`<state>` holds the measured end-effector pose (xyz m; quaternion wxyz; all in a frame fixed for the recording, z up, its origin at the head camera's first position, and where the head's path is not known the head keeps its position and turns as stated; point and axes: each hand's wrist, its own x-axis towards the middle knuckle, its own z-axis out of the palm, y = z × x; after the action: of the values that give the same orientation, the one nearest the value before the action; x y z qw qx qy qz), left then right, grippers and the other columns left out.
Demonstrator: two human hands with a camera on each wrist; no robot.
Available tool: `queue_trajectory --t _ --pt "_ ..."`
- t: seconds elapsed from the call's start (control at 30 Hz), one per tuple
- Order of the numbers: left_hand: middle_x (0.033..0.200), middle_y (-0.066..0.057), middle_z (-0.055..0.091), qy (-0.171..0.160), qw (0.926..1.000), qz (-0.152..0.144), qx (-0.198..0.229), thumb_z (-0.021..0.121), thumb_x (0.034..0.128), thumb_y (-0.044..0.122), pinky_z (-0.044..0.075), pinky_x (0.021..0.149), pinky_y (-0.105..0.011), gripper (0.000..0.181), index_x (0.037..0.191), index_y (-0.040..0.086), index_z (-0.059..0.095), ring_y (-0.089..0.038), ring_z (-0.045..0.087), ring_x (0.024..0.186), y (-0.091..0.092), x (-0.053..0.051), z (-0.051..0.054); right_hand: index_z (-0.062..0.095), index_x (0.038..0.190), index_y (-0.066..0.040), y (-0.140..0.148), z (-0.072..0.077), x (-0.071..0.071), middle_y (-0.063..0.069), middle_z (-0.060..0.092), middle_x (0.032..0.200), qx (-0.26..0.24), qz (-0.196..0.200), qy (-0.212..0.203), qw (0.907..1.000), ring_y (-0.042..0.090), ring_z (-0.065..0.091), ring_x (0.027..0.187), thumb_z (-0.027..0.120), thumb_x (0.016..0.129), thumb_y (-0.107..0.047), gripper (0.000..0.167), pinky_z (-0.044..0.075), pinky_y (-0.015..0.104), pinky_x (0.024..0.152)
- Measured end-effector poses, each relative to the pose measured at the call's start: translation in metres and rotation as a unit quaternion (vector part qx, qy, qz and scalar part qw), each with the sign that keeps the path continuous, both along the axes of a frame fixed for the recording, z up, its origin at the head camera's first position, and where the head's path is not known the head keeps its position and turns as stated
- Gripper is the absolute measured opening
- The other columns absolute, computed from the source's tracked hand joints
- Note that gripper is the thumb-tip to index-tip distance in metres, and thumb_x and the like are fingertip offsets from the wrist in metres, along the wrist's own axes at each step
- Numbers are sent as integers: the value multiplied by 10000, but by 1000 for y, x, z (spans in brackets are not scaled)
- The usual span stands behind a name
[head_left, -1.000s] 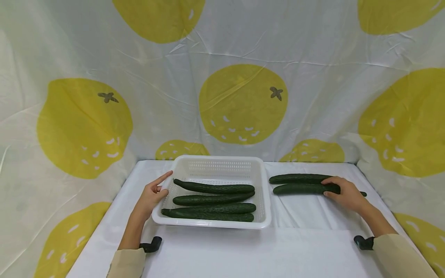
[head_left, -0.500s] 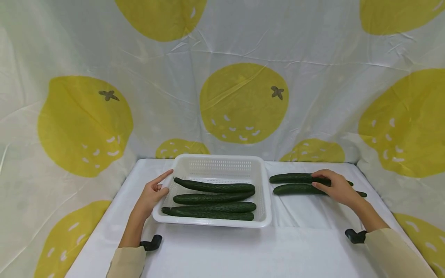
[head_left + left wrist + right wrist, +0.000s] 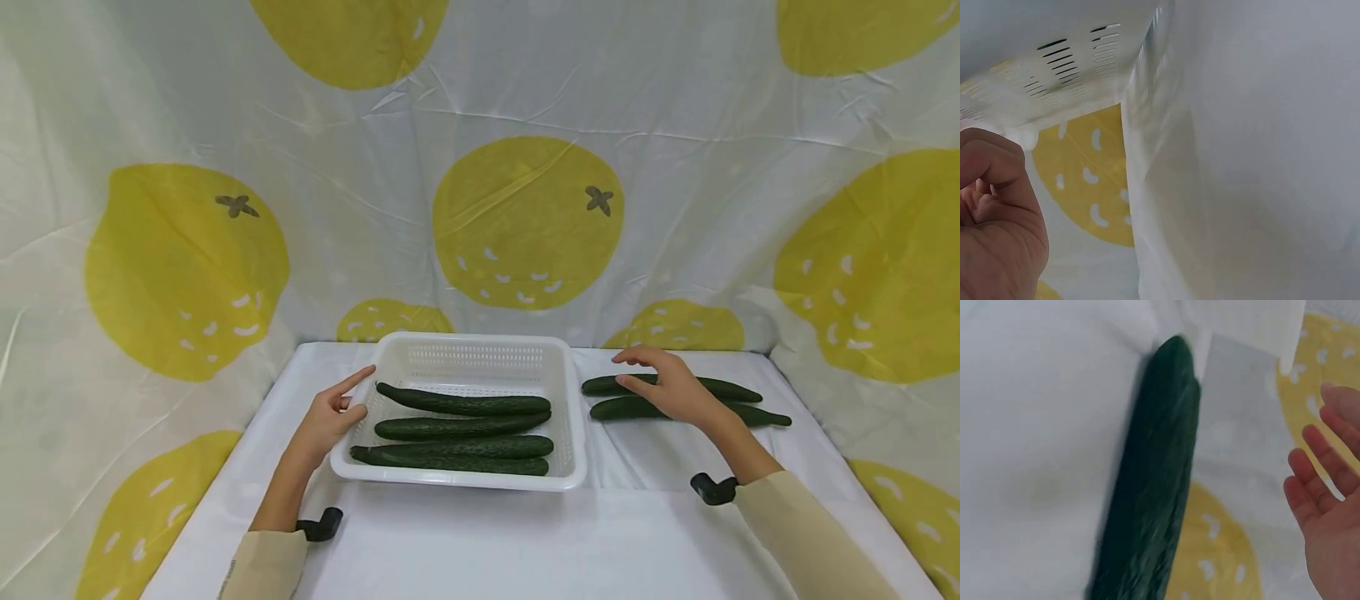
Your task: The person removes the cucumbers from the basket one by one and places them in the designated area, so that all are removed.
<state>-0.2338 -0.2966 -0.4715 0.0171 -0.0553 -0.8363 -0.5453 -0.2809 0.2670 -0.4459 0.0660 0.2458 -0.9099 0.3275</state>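
Two dark-green cucumbers, the far cucumber [image 3: 731, 389] and the near cucumber [image 3: 757, 416], lie nearly parallel on the white-covered desk [image 3: 630, 533], at 3 o'clock from the white basket [image 3: 450, 479]. Above their left portions is the right hand [image 3: 675, 387], fingers directed toward 10 o'clock; its grip is well parted between thumb and fingers and contains nothing. The right wrist view shows the fingers apart from the cucumber there. Inside the basket, four further cucumbers [image 3: 463, 405] lie roughly along the 9-to-3 o'clock line, the two nearest the 6 o'clock wall side by side in contact. At the basket's 9 o'clock rim is the left hand [image 3: 327, 423], thumb and index finger extended, remaining fingers curled; whether this grip has hold of the rim cannot be told. Black devices [image 3: 321, 525] are worn at both wrists, beside beige sleeves [image 3: 806, 529]. At 12 o'clock hangs a pale curtain [image 3: 675, 208] printed with yellow fruit.
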Motion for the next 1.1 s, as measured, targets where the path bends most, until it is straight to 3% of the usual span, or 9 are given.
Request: queue_trajectory --t 0.27,0.43,0.57,0.73,0.87,0.97,1.1 --pt "671 42 353 -114 9990 -98 -425 610 918 26 359 545 -254 694 1544 301 495 -61 329 580 -5 0 7 658 1335 -114 -55 12 -1 92 649 1348 -299 548 -101 9980 370 602 1202 703 992 -284 385 476 560 1025" --pt "751 3 358 -151 9966 -322 -739 615 981 103 366 585 -270 648 1568 325 450 -85 344 646 -10 4 9 652 1328 -117 -84 17 -2 75 653 1325 -514 974 -250 9936 333 590 1196 699 996 -271 369 462 556 1042" --pt "774 -3 348 -161 9952 -444 -857 636 1016 175 377 635 -281 620 1585 297 424 -96 356 685 -11 8 9 646 1325 -163 -101 22 -2 45 651 1326 -496 1152 -300 9916 269 591 1196 704 991 -268 354 461 544 1055" --pt "838 -42 426 -175 9933 -379 -1079 682 1002 322 403 700 -289 634 1580 340 423 -139 425 779 -9 8 11 633 1348 -169 -117 36 0 8 641 1341 -291 1325 -301 9903 227 595 1207 707 989 -274 381 465 481 1066" --pt "861 -57 436 -168 9933 -377 -1081 689 995 329 419 626 -271 633 1576 321 437 -131 434 760 -8 8 12 629 1357 -169 -129 50 1 -2 636 1336 -114 1486 -232 9886 221 595 1197 709 987 -273 393 470 470 1057" --pt "813 -39 391 -182 9940 -390 -1003 690 995 308 402 550 -263 632 1577 287 443 -97 391 660 -7 7 11 632 1356 -148 -139 63 0 16 642 1329 -57 1599 -170 9870 234 599 1191 710 986 -257 394 472 499 1055" --pt "789 -25 378 -171 9944 -342 -988 690 995 288 395 542 -261 634 1579 268 443 -83 379 640 -6 7 12 639 1350 -131 -156 74 -5 30 651 1327 -25 1744 -135 9846 258 607 1199 703 992 -262 386 466 517 1069"
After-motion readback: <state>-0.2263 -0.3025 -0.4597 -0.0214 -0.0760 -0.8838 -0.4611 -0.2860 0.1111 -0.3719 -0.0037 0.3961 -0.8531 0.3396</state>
